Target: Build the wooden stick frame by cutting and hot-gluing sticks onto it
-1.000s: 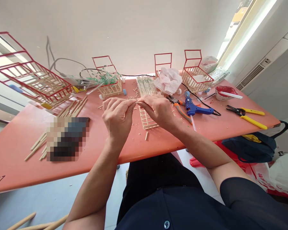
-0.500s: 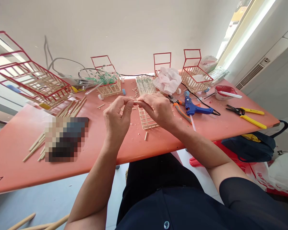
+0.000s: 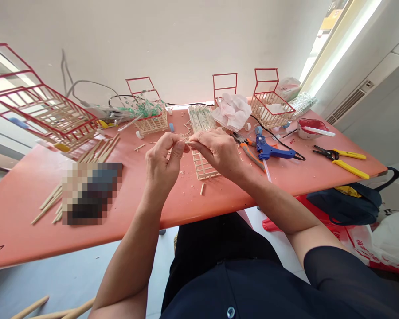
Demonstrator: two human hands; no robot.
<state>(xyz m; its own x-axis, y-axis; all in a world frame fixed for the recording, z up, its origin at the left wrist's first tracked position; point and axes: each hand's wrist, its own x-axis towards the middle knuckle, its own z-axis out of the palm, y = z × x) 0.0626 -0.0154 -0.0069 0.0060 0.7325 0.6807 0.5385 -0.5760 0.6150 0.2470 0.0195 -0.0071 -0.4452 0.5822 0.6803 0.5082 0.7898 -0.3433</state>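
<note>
Above the middle of the table, my left hand [image 3: 164, 161] and my right hand [image 3: 217, 153] meet fingertip to fingertip. Both are closed in a pinch on a thin wooden stick [image 3: 187, 142], mostly covered by the fingers. Under my right hand lies a small wooden lattice frame [image 3: 204, 166]. A short stick piece [image 3: 202, 188] rests just in front of it. To the right of my right hand are orange-handled pliers [image 3: 252, 155] and a blue glue gun [image 3: 269, 150].
Small wooden carts with red handles stand at the back, one [image 3: 272, 108] beside a crumpled white tissue [image 3: 234, 110]. Yellow-handled pliers [image 3: 347, 161] and a red-stained bowl [image 3: 312, 128] are at right. Loose sticks [image 3: 49, 199] and a blurred dark object [image 3: 95, 195] lie at left.
My left hand has turned slightly and shifted a little to the right at the fingertips. My right hand has hardly moved, and both still pinch the stick.
</note>
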